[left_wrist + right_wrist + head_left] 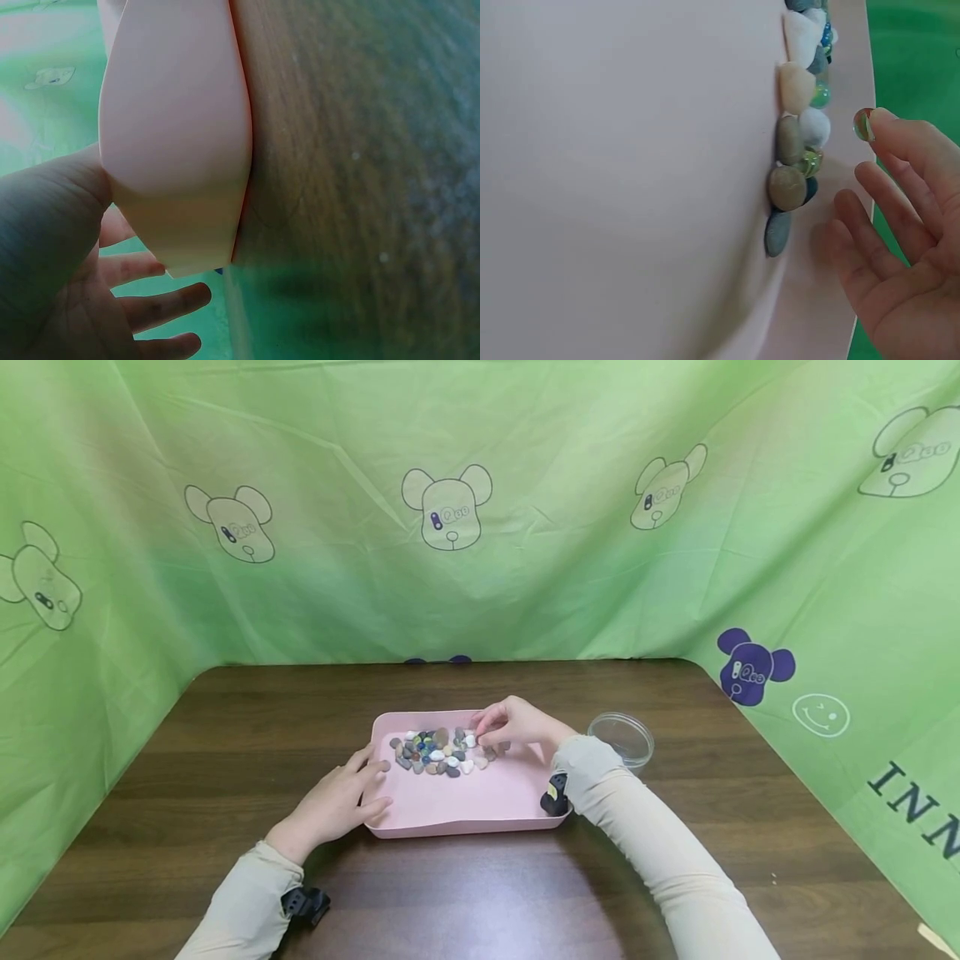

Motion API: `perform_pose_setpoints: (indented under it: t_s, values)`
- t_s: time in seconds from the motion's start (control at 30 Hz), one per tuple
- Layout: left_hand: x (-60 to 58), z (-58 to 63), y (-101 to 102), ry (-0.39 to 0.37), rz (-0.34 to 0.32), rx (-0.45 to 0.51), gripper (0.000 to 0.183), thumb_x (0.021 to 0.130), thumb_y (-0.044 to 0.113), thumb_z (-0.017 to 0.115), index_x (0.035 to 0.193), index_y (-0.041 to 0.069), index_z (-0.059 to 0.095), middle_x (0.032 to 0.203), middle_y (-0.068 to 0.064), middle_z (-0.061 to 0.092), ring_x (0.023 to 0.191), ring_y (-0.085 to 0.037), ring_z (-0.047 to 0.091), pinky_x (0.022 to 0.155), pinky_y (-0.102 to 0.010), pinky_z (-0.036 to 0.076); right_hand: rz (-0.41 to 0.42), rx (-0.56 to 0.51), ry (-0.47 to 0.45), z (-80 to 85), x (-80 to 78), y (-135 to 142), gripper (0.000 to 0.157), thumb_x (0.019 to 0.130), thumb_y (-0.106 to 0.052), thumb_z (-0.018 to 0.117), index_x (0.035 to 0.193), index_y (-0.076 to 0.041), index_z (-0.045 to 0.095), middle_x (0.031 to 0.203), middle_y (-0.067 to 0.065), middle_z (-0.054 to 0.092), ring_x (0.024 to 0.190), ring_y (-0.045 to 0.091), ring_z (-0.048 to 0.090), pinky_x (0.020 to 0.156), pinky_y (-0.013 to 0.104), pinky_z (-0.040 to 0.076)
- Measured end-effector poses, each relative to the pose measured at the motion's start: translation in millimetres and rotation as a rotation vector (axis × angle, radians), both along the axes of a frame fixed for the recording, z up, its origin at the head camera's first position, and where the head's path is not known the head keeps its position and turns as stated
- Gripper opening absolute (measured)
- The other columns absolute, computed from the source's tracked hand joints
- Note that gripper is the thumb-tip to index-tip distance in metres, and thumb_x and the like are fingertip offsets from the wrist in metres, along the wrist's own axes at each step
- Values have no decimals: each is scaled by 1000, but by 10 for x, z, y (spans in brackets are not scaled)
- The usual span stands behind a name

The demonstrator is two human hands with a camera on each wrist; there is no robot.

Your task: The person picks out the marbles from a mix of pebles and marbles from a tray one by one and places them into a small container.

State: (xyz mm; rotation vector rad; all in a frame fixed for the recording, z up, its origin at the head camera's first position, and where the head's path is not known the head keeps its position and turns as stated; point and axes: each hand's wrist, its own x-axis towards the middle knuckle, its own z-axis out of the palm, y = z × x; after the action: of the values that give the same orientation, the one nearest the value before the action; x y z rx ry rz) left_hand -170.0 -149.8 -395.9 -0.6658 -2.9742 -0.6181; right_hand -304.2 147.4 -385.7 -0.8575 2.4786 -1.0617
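I see the right hand (517, 724) pinching a marble (864, 125) near stones (437, 757).
Left hand (333, 802), fingers spread, touches pink tray (465, 806); cloth (540, 577) shows "INN".

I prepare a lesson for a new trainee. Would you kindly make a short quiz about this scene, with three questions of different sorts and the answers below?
1. Short answer: what small thing does the right hand pinch?
2. True or false: the left hand is at the left side of the pink tray.
3. Choose one. The clear round container stands:
a) inside the tray
b) on the table, to the right of the tray
c) on the table, to the left of the tray

Key:
1. A glass marble.
2. True.
3. b
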Motion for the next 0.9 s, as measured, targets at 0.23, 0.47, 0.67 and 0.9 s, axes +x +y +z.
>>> perform_pose_setpoints:
  t_s: [0.23, 0.47, 0.67, 0.9]
  values:
    - [-4, 2, -3, -19, 5, -2, 49, 87, 29, 63, 127, 2, 54, 145, -28, 35, 122, -41, 50, 102, -59, 36, 8, 8, 15, 67, -2, 8, 12, 79, -8, 71, 89, -1, 73, 123, 17, 62, 116, 30, 59, 97, 36, 49]
    - [-4, 2, -1, -10, 7, -1, 48, 87, 29, 63, 126, 2, 55, 144, -28, 35, 121, -41, 51, 102, -59, 37, 21, 5, 53, 181, 25, 16, 12, 79, -11, 72, 89, -4, 73, 124, 17, 62, 115, 30, 60, 95, 36, 50]
    - [-2, 4, -1, -12, 9, -2, 48, 87, 29, 63, 126, 2, 55, 144, -28, 35, 120, -41, 52, 102, -59, 37, 33, -6, 67, 296, 72, 23, 13, 80, -12, 71, 90, -3, 73, 125, 17, 61, 117, 31, 58, 96, 38, 49]
    - [-2, 1, -1, -18, 12, -1, 48, 87, 29, 63, 126, 2, 55, 144, -28, 35, 121, -41, 51, 102, -59, 37, 21, -29, 81, 385, 107, 61, 15, 80, -10, 71, 92, -2, 73, 124, 19, 61, 116, 32, 58, 96, 44, 49]
